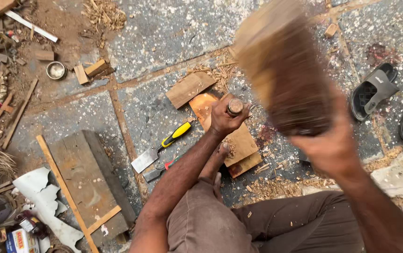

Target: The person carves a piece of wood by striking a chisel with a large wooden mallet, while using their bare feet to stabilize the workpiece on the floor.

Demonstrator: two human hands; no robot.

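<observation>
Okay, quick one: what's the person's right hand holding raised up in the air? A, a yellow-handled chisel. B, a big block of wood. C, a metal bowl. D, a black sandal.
B: the right hand has its grip on a big, motion-blurred wooden block raised above the floor, while the yellow-handled chisel lies on the stone floor.

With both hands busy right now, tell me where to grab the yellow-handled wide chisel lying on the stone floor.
Take the yellow-handled wide chisel by its yellow-and-black handle, coming from the upper right. It lies flat and diagonal, handle toward the orange wooden board and broad steel blade pointing down-left, so the handle end is probably the safest grip.
</observation>
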